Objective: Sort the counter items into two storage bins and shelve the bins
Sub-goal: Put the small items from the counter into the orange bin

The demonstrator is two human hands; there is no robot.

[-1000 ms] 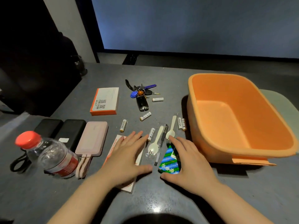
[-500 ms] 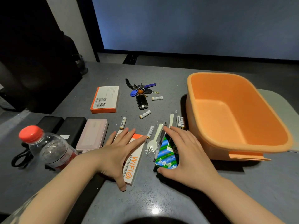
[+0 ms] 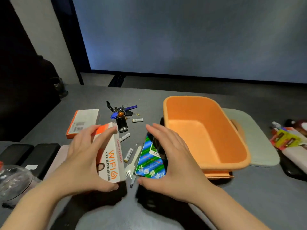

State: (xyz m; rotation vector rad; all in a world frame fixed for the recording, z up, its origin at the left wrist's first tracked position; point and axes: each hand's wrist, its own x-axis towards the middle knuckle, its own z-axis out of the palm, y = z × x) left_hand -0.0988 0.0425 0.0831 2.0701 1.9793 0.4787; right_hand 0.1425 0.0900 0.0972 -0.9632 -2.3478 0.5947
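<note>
My left hand is clamped on the white-and-orange WiFi box, thumb at its near end, fingers at its far end, box tilted above the desk. My right hand grips the green-and-blue packet, thumb at its near edge. The empty orange bin stands just right of the packet. Batteries, a plastic fork and keys lie between and beyond my hands.

Left hand grips WiFi box; right hand grips green-blue packet.

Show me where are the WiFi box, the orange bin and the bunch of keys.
WiFi box (image 3: pixel 111 161), head view, white printed face.
orange bin (image 3: pixel 201 138), head view, inner floor.
bunch of keys (image 3: pixel 122 124), head view, black car fob.
</note>
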